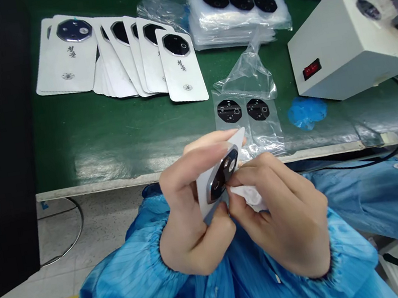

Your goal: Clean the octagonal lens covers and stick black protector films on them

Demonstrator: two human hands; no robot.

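Left hand (190,221) clamped on white panel (203,196), tilted, at bench (107,146) front edge. Right hand (283,208) pinching white cloth (250,196), fingertips at panel's black disc (221,174). Beyond: film (268,140) with two discs, fanned panels (185,79) back left, film stack (232,29), white box (323,49) right.

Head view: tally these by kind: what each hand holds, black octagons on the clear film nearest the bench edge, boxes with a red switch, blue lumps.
White panel in the left hand: 1
White scrap in the right hand: 1
Black octagons on the clear film: 2
White box with red switch: 1
Blue lump: 1
Total: 6
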